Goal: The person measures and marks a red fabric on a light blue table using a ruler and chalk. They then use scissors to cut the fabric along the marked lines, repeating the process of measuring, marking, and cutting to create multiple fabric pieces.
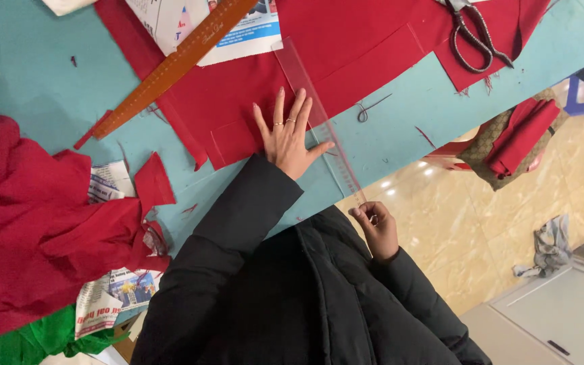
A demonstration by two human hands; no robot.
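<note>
— Nearest the body, against the black jacket [292, 297]: right hand [378, 230], fingers curled around something small at the near tip of the clear ruler [319, 122]. Too small to tell what.

— And further out?

— Left hand [288, 138], spread wide and flat, rings on two fingers, palm down on the red cloth [319, 61], thumb reaching onto the ruler. Holding nothing, just pressing.

— Ruler position?

— Slanted across the teal desk [42, 88], near end just past the desk edge by the right hand, far end up over the red cloth. Lying along the cloth's cut edge beside the left hand.

— To the left side?

— Heaped red fabric [35, 223], a bit of green fabric [28, 338] under it, newspaper [113, 290] poking out beneath. Small red scraps close by.

— Farther still?

— Long orange ruler [177, 64], tilted, crossing the red cloth and a printed sheet [251, 30]. Scissors [474, 34] at the far right corner of the cloth, well apart from both hands. Short dark thread [370, 108] on the bare desk between ruler and scissors.

— Off the desk?

— Folded red cloth on a stool [525, 135], grey rag [549, 247] on the shiny tiled floor [468, 230].
</note>
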